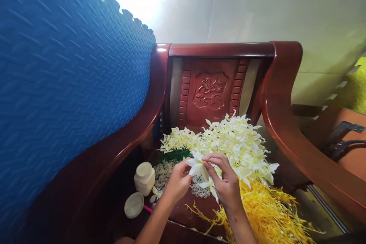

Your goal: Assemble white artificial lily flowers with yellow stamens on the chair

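Between my two hands is a white artificial flower (195,166) with pointed petals. My left hand (181,177) is closed on the flower's left side, its thumb and fingers at the petals. At the flower's centre, my right hand (221,171) pinches with thumb and forefinger; a thin dark piece shows at the fingertips, too small to name. Below hangs another white blossom (211,188), close to my right wrist. Behind the hands lies a big heap of white flowers (238,141). Yellow stringy strands (265,209) are piled by my right forearm.
Everything lies on a dark red wooden chair (221,50) with curved armrests. Left of my hands are a white jar (144,178), a round lid-like dish (134,205), small pale rings (164,171) and green pieces (175,155). A blue foam mat (71,65) stands along the left.
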The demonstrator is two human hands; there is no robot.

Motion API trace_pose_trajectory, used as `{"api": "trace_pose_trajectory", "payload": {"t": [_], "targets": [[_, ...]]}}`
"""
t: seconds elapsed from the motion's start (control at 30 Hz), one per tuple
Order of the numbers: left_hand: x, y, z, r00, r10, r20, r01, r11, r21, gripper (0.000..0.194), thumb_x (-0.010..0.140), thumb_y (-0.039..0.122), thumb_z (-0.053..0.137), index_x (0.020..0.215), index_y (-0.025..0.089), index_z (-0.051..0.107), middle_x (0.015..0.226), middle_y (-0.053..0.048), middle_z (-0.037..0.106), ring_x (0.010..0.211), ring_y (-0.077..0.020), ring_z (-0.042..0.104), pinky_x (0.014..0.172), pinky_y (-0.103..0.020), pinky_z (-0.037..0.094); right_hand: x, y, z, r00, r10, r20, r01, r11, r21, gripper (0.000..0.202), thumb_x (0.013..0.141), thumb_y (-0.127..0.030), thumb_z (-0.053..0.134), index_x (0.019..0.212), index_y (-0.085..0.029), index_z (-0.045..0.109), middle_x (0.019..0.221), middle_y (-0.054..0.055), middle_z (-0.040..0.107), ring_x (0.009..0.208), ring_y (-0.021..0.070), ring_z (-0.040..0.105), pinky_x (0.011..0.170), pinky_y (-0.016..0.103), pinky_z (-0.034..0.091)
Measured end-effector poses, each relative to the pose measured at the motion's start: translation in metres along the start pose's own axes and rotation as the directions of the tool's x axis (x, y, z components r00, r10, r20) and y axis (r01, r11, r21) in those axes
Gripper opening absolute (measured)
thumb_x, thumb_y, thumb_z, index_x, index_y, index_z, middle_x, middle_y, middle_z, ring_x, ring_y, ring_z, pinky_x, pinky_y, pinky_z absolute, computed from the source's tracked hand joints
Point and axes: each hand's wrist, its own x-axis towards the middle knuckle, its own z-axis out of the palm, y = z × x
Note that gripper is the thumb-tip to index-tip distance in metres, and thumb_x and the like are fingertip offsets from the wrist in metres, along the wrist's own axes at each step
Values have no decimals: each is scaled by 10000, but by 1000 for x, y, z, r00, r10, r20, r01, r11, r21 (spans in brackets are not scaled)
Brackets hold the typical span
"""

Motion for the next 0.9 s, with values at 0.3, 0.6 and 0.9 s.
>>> {"api": "trace_pose_trajectory", "payload": {"t": [0.3, 0.6, 0.9], "targets": [[-2, 0, -2, 998, 41, -47, -37, 996, 85, 136, 779, 145, 562, 863, 128, 668, 790, -35, 612, 748, -149, 517, 694, -224, 411, -2, -9, 4, 999, -32, 0, 32, 999, -28, 122, 889, -241, 607, 998, -262, 657, 998, 49, 639, 1004, 215, 567, 887, 383, 450], [-1, 0, -1, 997, 20, -76, -11, 992, 123, 189, 803, 188, 555, 920, 126, 689, 859, -58, 678, 806, -180, 578, 727, -239, 445, -5, -5, 2, 999, 25, -32, -25, 1000, 2, 189, 902, -260, 579, 1082, -262, 637, 1047, 64, 672, 1056, 233, 584, 933, 421, 455], [-2, 5, 1, 997, 31, -71, -23, 995, 100, 202, 799, 164, 553, 938, 122, 694, 880, -59, 700, 802, -178, 598, 739, -240, 458, -3, -8, 3, 998, -34, -49, 28, 994, -101, 169, 884, -301, 606, 1047, -260, 624, 1013, 57, 663, 1023, 237, 584, 908, 416, 449]]}}
